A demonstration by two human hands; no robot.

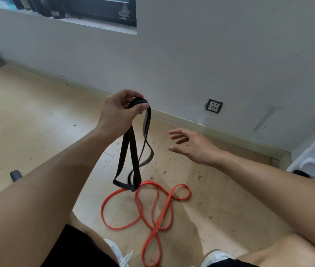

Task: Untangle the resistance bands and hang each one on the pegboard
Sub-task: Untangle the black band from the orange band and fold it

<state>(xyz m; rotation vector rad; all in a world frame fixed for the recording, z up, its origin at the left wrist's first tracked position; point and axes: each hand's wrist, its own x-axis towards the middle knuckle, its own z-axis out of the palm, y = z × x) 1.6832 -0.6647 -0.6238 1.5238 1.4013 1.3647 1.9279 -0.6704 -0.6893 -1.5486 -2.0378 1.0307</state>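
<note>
Head view: a pale wood floor [37,116] meets a grey wall [210,54] with a socket [214,106]. Orange band [149,207] lies looped on the floor. Left hand [121,110] pinches black bands [131,151] dangling above it. Right hand [193,145] is spread, holding nothing.

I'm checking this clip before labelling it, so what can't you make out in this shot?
Head view only:
- Pegboard: not in frame.
- Orange band: near end cut off by the bottom edge.
- Black bands in the left hand: motion blur hides the count.
- Right hand: open, touching nothing.
- White device: cropped at the right edge.
</note>
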